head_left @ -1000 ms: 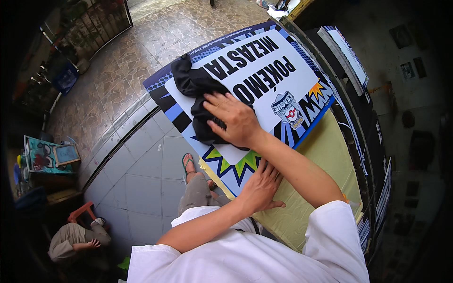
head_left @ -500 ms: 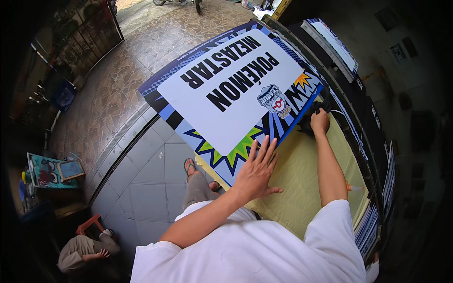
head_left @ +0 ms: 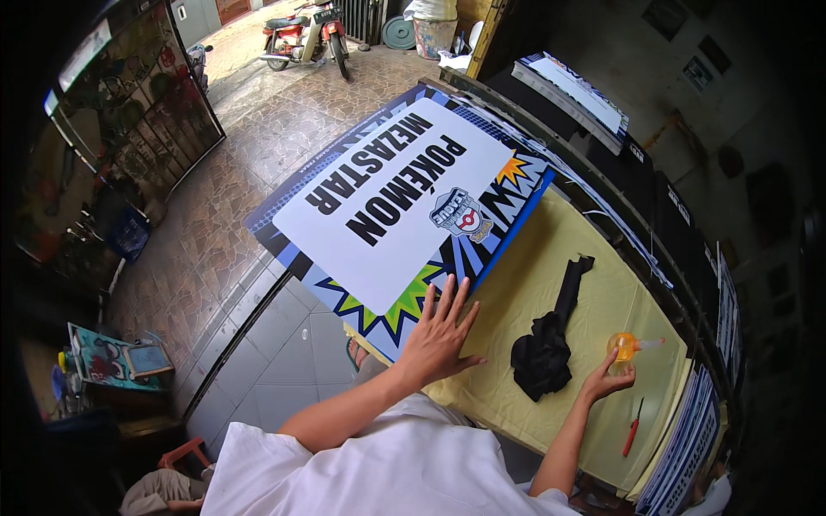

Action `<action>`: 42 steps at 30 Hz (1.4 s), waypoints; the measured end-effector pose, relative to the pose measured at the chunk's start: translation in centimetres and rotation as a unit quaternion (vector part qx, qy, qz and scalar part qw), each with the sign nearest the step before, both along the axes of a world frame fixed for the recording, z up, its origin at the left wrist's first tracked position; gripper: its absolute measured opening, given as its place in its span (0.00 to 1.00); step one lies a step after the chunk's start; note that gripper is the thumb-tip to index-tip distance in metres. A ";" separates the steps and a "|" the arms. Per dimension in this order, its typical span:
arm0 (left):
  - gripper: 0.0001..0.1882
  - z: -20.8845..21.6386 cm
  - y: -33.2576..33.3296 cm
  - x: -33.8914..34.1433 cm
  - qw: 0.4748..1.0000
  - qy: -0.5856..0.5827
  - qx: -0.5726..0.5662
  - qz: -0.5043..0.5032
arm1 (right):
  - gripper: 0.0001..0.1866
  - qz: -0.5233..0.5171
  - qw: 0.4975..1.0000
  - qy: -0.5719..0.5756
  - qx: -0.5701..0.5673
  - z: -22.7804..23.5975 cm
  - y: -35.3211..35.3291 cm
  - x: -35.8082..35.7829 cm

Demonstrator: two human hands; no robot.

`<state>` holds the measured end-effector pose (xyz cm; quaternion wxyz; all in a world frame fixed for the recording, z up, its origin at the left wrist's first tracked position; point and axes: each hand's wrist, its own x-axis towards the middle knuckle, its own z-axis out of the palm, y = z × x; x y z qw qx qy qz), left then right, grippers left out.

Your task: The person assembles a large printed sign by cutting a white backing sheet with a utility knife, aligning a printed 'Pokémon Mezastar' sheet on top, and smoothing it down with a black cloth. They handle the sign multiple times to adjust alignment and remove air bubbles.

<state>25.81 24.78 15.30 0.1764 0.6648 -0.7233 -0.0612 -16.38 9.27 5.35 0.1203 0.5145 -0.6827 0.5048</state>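
Observation:
A large printed board point(head_left: 387, 206) with a white panel, black lettering and blue, green and orange graphics rests across the far left of the yellow-covered table point(head_left: 508, 413). My left hand point(head_left: 439, 340) lies on its near edge, fingers spread. Out to the right, my right hand point(head_left: 609, 380) has its fingers closed on a small clear bottle with orange contents point(head_left: 625, 347), whose nozzle points right. Between my hands lies a crumpled black cloth point(head_left: 544, 354), one narrow end stretched away from me.
A red-handled thin tool point(head_left: 632, 434) lies near the bottle. Stacked printed boards point(head_left: 680, 439) stand at the table's right end, and another stack point(head_left: 576, 95) sits behind. A seated person's leg point(head_left: 163, 492) shows at lower left. A motorcycle point(head_left: 310, 39) is parked far off.
My right hand has let go of the black cloth, leaving it on the table, and moved nearer to take hold of the bottle. My left hand stays on the board.

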 end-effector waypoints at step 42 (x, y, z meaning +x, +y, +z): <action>0.42 0.2 0.4 -0.1 0.999 -0.042 0.022 0.011 | 0.18 0.673 0.588 0.064 0.444 21.3 0.5 35.6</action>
